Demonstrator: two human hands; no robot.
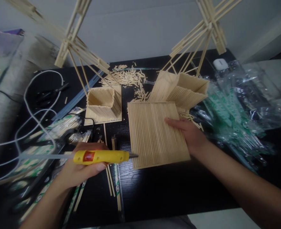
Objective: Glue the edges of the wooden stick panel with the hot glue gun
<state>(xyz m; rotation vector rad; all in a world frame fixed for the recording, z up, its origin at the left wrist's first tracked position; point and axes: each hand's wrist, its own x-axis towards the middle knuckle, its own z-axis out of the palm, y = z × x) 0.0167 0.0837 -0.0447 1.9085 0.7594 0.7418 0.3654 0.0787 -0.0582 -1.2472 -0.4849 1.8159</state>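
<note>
A yellow hot glue gun (pixel 114 156) with a clear glue stick in its back is gripped by my left hand (pixel 80 170). Its metal nozzle is at the lower left edge of a square panel of wooden sticks (pixel 157 133); whether it touches cannot be told. My right hand (pixel 190 135) holds that panel by its right side, thumb on top and the other fingers hidden beneath. The panel belongs to a tilted stick model with an open box (pixel 188 90) and a windmill-like frame (pixel 209 27). A similar model (pixel 102 105) stands upright on its base to the left.
Short cut sticks (pixel 126 76) lie heaped at the back. Green and clear plastic wrappers (pixel 236 114) cover the right side. White cable (pixel 27 92), scissors (pixel 28 187) and packaged sticks (pixel 118 184) lie on the left and front of the black table (pixel 159 194).
</note>
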